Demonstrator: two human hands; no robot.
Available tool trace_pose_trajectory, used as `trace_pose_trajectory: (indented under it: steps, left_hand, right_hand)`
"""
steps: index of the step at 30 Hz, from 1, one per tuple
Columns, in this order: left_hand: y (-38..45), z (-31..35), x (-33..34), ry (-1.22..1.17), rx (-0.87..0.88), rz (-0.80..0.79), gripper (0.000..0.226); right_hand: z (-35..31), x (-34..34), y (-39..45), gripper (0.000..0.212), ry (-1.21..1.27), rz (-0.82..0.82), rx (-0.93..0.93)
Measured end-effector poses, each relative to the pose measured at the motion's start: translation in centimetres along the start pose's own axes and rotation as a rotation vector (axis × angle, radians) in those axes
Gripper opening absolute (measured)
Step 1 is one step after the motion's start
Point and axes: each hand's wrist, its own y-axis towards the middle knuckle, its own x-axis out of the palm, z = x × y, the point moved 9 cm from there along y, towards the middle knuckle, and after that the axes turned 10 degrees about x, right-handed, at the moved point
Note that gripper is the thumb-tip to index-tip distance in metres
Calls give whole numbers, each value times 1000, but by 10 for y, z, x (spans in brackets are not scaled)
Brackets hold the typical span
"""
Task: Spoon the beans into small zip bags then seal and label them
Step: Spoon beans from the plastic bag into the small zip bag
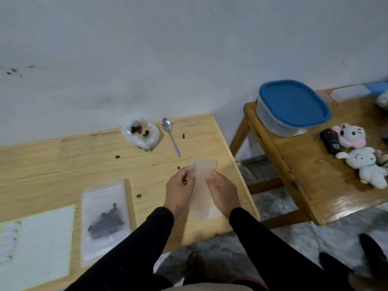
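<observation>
An empty clear zip bag (202, 192) lies near the right end of the wooden table (52, 164). My left hand (179, 191) and my right hand (223, 192) both pinch it near its top, one on each side. A filled zip bag with dark beans (105, 219) lies flat to the left. A crumpled plastic bag of beans (141, 133) stands open at the back of the table. Beside it lies a metal spoon (171, 136). A sheet of labels (35, 244) lies at the front left.
Several loose beans (138, 195) are scattered on the table. A second table (315, 171) to the right holds a blue-lidded container (291, 108), two plush toys (363, 166) and a dark remote (330, 141). A gap of floor separates the tables. The wall runs behind.
</observation>
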Motion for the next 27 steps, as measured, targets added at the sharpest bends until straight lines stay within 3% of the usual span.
trace_pose_trajectory:
  steps: [3, 6, 9, 14, 21, 27]
  left_hand:
    - [0, 23, -6, -102, 58, -20, 20]
    - [-1, 45, -14, -164, 135, -81, 27]
    - [2, 60, -30, -257, 157, -84, 29]
    - [15, 75, -78, -511, 86, 74, 20]
    - [24, 74, -148, -456, 134, 124, 16]
    - [22, 60, -202, -548, 105, 169, 17]
  right_hand:
    - [-25, -1, 3, 34, 490, -46, 119]
    - [-57, -5, -4, 30, 702, -47, 134]
    - [-86, -7, -11, 32, 686, -18, 36]
    - [-131, 12, -28, 26, 713, -129, -117]
    - [-186, 56, -42, 27, 731, -169, -172]
    - [-218, 102, -54, 27, 724, -228, -213]
